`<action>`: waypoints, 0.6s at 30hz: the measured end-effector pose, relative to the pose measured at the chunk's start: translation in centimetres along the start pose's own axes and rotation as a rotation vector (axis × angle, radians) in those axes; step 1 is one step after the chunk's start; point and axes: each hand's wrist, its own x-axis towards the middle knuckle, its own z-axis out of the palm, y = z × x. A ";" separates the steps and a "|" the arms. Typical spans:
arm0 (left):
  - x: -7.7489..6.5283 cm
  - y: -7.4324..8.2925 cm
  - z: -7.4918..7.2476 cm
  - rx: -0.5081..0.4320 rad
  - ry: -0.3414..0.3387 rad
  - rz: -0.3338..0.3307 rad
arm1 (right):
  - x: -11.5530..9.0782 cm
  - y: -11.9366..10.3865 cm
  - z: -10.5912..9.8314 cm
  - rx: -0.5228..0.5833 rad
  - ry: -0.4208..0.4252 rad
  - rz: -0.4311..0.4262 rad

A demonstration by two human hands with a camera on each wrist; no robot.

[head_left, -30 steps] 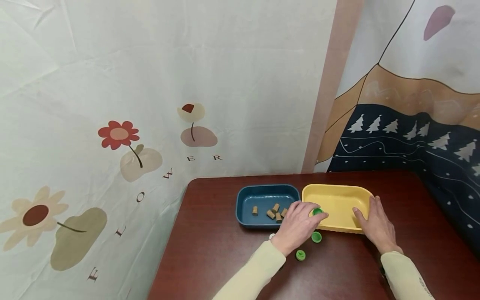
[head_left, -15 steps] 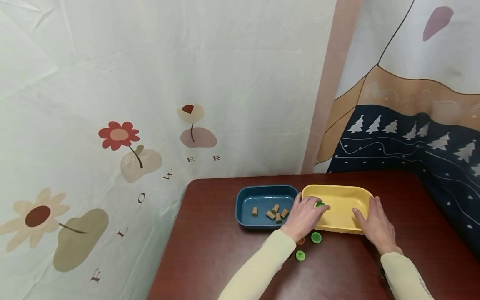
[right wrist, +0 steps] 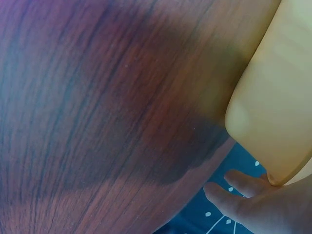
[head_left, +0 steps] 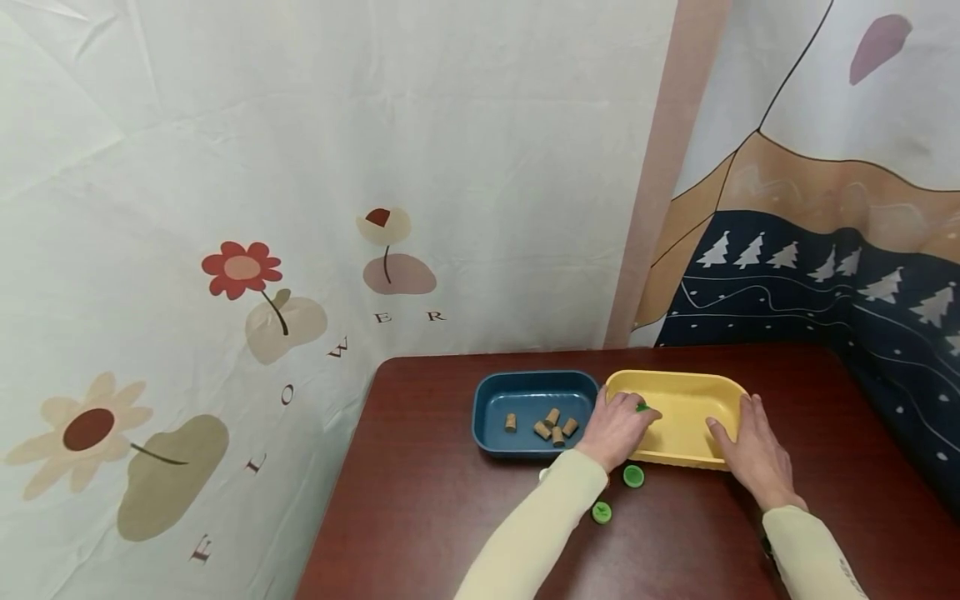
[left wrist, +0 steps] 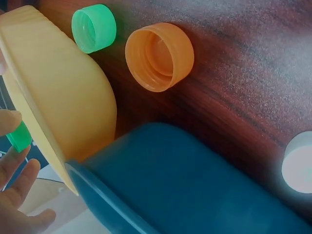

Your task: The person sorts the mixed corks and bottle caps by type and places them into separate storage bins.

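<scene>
My left hand (head_left: 619, 427) pinches a green bottle cap (left wrist: 19, 137) between thumb and fingers, over the left end of the yellow tray (head_left: 686, 408). At the tray's right end my right hand (head_left: 756, 457) touches the rim, its thumb over the inside and its straight fingers along the outside; in the right wrist view these fingers (right wrist: 226, 197) lie by the tray's corner. On the table in front are a green cap (head_left: 633, 476) with its hollow side up, a light green cap (head_left: 602, 512), an orange cap (left wrist: 159, 57) and a white cap (left wrist: 298, 163). My left sleeve partly covers them.
A blue tray (head_left: 487, 417) stands against the yellow tray's left side and holds several corks (head_left: 551, 417). The dark red-brown table (head_left: 420, 500) ends at a printed cloth backdrop (head_left: 495, 167) behind and on the right.
My left hand has moved a little rightward with the green cap, further over the yellow tray. My right hand and both trays have stayed in place.
</scene>
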 end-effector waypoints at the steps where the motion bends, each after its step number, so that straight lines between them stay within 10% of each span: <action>1: 0.1 0.1 0.0 0.010 -0.010 -0.002 | 0.0 0.0 0.0 0.000 -0.002 0.001; 18: 0.3 0.1 0.9 0.022 -0.080 -0.056 | 0.1 0.2 0.0 0.004 -0.006 -0.008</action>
